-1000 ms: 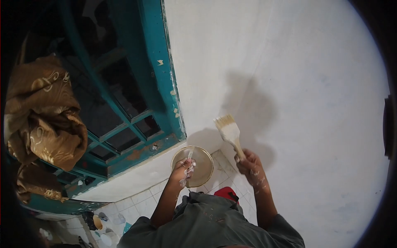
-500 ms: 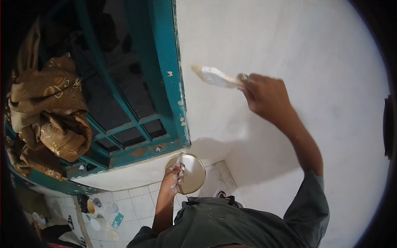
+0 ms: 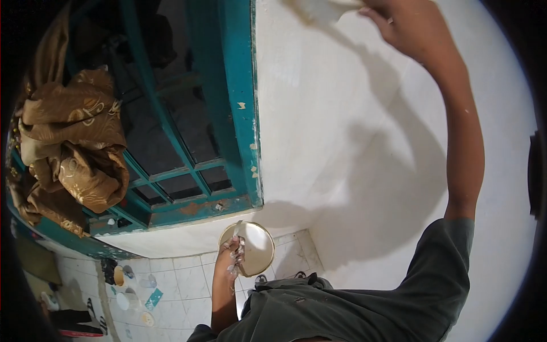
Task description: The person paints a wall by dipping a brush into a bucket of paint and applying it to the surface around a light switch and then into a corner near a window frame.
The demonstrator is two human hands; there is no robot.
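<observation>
At the upper right, my right hand [image 3: 410, 29] is closed on the end of a wide putty scraper [image 3: 327, 10], partly cut off by the top of the view. Its pale yellowish edge lies close to the white wall [image 3: 307, 125]. Lower down, my left hand [image 3: 232, 253], smeared with white putty, overlaps the left side of a round bucket [image 3: 259, 245] with a gold-coloured rim. Its fingers are curled round a small scraper [image 3: 238, 228], whose light, flat end sticks up past them. White material coats the bucket's inside.
A teal window frame [image 3: 242, 125] with chipped paint borders the wall on the left. Bunched brown patterned cloth [image 3: 85, 137] hangs over it. White floor tiles [image 3: 191, 285] lie below, with containers and a teal packet [image 3: 153, 298]. Part of another person [image 3: 80, 322] shows at lower left.
My right hand has moved up and to the right with the putty scraper, taking it partly out of view. My left hand and the bucket have shifted slightly left and down.
</observation>
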